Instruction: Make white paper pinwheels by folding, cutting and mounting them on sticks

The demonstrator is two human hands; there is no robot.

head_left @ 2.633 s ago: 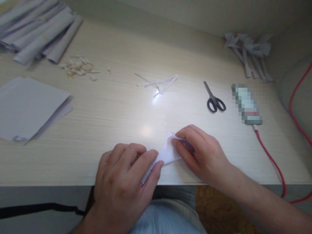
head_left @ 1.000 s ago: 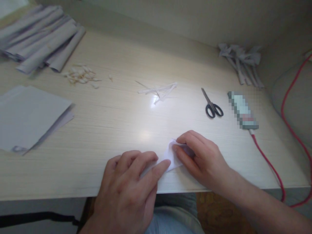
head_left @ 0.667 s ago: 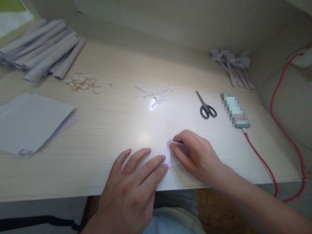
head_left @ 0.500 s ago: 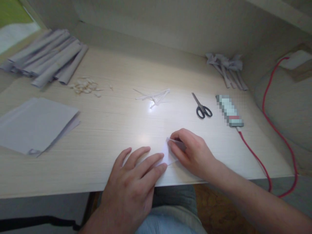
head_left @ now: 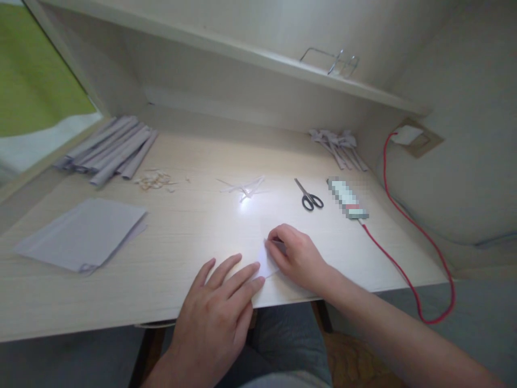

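Note:
A small folded white paper (head_left: 264, 262) lies near the front edge of the pale wooden desk (head_left: 194, 226). My left hand (head_left: 220, 307) lies flat on the paper's left end, its fingers stretched out and apart. My right hand (head_left: 297, 256) is curled over the right end, with the fingertips pinching the paper's upper corner. Most of the paper is hidden under the two hands.
Black-handled scissors (head_left: 309, 196) and a blurred device (head_left: 347, 198) with a red cable (head_left: 407, 242) lie to the right. Paper strips (head_left: 242, 187) sit mid-desk, rolled papers (head_left: 111, 148) and scraps (head_left: 155, 180) back left, flat sheets (head_left: 84, 234) left, folded paper pieces (head_left: 339, 145) back right.
The view has tilted up and back, so a shelf and a wall socket now show. My left hand went from curled to flat on the paper. My right hand keeps its pinch.

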